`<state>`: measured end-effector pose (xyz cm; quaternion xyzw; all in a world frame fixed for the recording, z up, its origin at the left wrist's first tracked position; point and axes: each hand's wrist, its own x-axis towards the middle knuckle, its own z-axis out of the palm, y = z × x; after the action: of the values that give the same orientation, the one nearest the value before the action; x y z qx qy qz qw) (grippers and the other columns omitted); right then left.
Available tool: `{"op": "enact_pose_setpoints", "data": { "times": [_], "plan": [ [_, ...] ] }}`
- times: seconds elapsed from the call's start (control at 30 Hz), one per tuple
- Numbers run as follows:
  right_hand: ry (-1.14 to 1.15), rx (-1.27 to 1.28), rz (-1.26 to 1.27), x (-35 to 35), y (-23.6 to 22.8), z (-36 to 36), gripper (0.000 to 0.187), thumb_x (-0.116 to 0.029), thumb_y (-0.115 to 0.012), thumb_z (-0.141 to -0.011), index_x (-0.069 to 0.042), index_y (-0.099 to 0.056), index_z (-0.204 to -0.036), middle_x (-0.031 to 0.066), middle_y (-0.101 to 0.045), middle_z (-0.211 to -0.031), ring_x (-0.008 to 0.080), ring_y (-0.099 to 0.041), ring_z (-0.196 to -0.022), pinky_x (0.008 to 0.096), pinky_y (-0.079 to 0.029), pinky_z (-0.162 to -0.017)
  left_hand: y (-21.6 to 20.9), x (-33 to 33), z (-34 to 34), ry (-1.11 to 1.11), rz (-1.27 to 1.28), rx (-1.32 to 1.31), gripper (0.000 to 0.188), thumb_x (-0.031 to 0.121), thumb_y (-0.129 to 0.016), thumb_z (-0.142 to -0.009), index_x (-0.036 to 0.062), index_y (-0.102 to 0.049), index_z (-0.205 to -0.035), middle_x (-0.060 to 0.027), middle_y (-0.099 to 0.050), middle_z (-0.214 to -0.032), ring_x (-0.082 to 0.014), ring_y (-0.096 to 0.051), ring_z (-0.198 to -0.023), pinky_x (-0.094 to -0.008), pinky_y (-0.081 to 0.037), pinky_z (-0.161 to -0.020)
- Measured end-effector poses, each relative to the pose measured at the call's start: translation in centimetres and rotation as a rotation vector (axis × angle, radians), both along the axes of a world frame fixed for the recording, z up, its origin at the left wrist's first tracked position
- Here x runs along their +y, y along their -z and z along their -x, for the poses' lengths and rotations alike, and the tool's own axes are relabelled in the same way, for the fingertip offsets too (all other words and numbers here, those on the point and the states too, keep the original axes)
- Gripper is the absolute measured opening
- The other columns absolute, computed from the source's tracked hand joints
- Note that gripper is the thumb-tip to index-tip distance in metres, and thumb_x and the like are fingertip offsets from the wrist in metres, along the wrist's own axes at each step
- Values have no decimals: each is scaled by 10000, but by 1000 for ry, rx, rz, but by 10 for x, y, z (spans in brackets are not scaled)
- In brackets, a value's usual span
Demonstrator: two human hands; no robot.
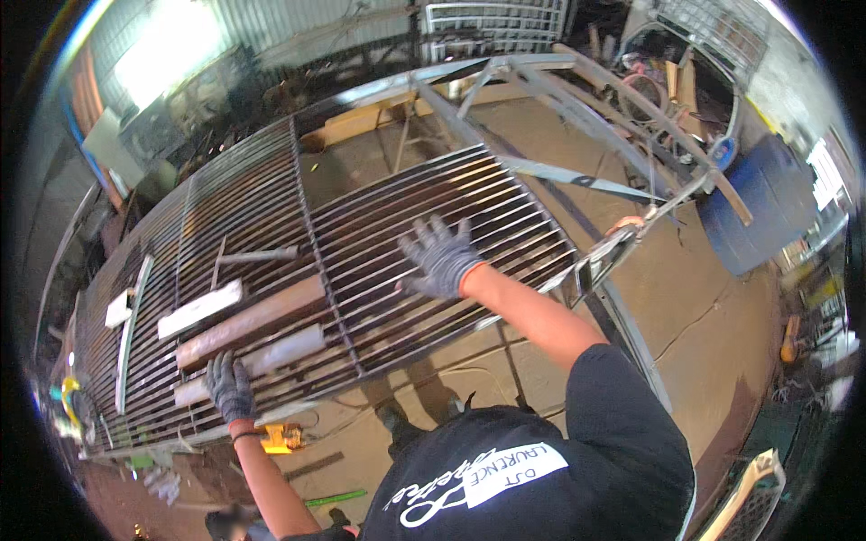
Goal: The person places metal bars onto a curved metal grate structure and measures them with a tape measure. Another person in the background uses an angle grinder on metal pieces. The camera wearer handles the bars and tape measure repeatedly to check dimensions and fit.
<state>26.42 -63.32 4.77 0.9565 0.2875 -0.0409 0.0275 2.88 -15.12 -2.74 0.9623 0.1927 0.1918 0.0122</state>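
Note:
My right hand (442, 259), in a grey knitted glove with an orange cuff, is spread out over the metal bar grate (528, 219). Its fingers are apart and nothing is in them. Further left, my left hand (230, 389), gloved alike, lies across a grey metal pipe (287, 350) with its fingers stretched out. Part of the pipe is hidden under that hand. Just beyond it rests a thicker rusty brown pipe (253, 320). A short white bar (200, 309) and a thin angled metal piece (260, 256) lie further back on the grate.
At the left of the grate are a long pale strip (133, 335) and a yellow tool (72, 401). A metal frame (595, 113) extends at the far right, beside a blue drum (756, 206). A yellow tool (283, 439) and a green rod (336, 498) lie below the near edge.

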Motion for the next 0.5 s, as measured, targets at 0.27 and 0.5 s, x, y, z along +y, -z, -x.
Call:
{"op": "enact_pose_setpoints", "data": {
  "times": [0.27, 0.5],
  "plan": [
    [-47, -10, -104, -10, 6, 29, 902, -804, -324, -926, -203, -348, -1599, 178, -238, -1677, 418, -175, -1551, 771, -95, -1143, -16, -15, -6, 28, 32, 4, 399, 337, -522, -1022, 64, -661, -1277, -162, -618, -1374, -378, -475, -1351, -503, -291, -1177],
    [-12, -31, -205, -28, -39, 68, 889, -782, -379, -928, -198, -348, -1597, 205, -258, -1662, 420, -202, -1542, 784, -80, -1136, -5, 6, 3, 21, 16, -2, 392, 317, -504, -1053, 37, -654, -1283, -178, -628, -1352, -366, -493, -1329, -482, -317, -1172]
  ]
}}
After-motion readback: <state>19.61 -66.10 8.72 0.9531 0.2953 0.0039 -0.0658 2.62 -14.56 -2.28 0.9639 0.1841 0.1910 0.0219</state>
